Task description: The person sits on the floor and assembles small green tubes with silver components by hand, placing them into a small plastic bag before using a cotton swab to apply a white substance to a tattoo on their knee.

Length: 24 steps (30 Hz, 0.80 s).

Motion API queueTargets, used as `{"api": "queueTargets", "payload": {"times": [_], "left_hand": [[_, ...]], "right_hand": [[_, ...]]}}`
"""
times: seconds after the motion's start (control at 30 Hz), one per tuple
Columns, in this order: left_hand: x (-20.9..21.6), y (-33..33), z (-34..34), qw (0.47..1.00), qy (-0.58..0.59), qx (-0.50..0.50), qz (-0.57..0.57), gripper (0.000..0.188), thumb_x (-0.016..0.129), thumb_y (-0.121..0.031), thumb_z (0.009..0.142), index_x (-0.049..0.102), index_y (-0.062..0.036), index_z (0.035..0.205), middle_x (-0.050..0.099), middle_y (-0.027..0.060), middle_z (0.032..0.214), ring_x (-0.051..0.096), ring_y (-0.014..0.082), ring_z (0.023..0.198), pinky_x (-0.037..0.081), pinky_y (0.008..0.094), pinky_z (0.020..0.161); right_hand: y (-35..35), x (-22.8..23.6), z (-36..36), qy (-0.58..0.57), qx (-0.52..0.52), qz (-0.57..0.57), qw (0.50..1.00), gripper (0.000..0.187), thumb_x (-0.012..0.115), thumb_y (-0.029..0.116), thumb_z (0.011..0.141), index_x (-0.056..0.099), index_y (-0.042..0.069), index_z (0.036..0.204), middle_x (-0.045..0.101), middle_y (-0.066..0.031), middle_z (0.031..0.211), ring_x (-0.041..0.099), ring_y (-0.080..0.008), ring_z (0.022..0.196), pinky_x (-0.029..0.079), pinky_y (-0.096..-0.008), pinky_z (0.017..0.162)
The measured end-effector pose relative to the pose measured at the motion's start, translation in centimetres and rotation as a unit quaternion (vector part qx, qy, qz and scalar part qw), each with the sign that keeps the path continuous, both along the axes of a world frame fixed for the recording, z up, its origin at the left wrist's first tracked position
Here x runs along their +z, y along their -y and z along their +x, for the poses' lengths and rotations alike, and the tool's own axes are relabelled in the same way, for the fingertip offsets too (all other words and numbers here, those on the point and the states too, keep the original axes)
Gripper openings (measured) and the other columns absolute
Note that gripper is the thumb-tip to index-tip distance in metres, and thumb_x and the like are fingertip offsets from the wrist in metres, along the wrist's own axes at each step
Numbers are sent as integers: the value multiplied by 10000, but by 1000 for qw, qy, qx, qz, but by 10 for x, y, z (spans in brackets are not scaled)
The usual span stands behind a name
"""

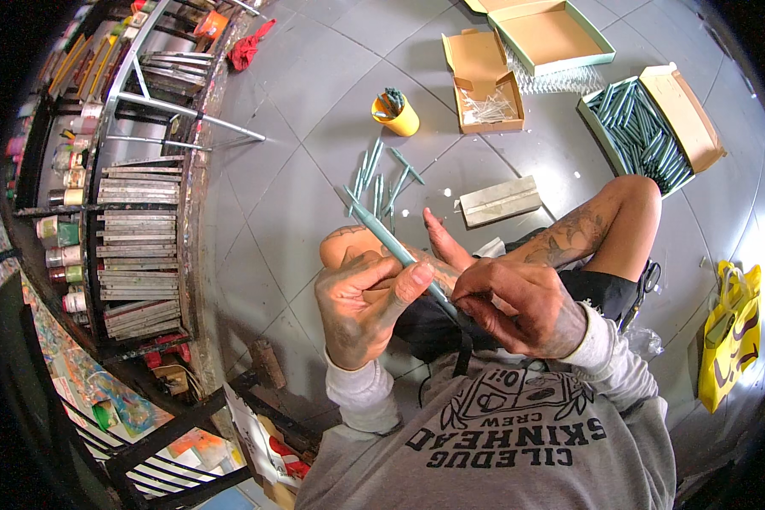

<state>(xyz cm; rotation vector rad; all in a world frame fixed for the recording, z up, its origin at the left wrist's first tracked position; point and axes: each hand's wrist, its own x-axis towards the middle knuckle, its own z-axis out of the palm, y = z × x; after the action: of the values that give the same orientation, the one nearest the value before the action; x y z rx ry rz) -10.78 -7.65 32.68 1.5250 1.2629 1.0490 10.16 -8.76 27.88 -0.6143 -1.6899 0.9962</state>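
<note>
A teal pen (pixel 388 240) slants across in front of me, its pointed end up and to the left. My left hand (pixel 359 297) is closed round its middle, with the thumb pressed along the barrel. At the pen's lower end, my right hand (pixel 527 306) is closed in a pinch against it; the curled fingers hide the very tip. Beyond my hands, several similar teal pens (pixel 367 168) lie loose on the grey tiles. Past them stands a yellow cup (pixel 405 124) with dark pens or sticks in it.
At the right, a carton (pixel 599 127) is full of teal pens. A small box (pixel 493 126) holds thin white pieces, near a larger open box (pixel 561 38). A grey block (pixel 501 202) lies before my bare foot. Shelves (pixel 102 208) line the left; a yellow bag (pixel 729 340) sits right.
</note>
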Motion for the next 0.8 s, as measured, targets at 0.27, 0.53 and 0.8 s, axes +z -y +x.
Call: {"api": "queueTargets", "payload": {"times": [0.27, 0.53, 0.8], "left_hand": [[-3, -10, 0, 998, 7, -57, 22, 211, 799, -157, 858, 760, 49, 830, 592, 10, 663, 421, 80, 638, 317, 251, 584], [-16, -19, -21, 989, -45, -127, -54, 258, 752, -201, 888, 752, 51, 945, 708, 143, 1040, 625, 185, 928, 484, 330, 814], [-44, 11, 13, 993, 38, -74, -87, 432, 726, -265, 949, 652, 53, 1231, 667, 12, 835, 566, 61, 738, 479, 221, 694]], "right_hand": [[-4, -6, 2, 49, 36, 42, 997, 178, 626, -90, 809, 606, -78, 985, 631, -161, 876, 692, -345, 841, 212, -685, 1175], [-7, -11, -5, 85, -22, 87, 992, 226, 648, -71, 775, 604, -56, 997, 609, -150, 881, 687, -320, 835, 359, -614, 1130], [-10, -32, -8, 185, -190, 133, 955, 268, 706, 38, 734, 582, 14, 970, 622, -129, 919, 587, -251, 666, 488, -379, 595]]}}
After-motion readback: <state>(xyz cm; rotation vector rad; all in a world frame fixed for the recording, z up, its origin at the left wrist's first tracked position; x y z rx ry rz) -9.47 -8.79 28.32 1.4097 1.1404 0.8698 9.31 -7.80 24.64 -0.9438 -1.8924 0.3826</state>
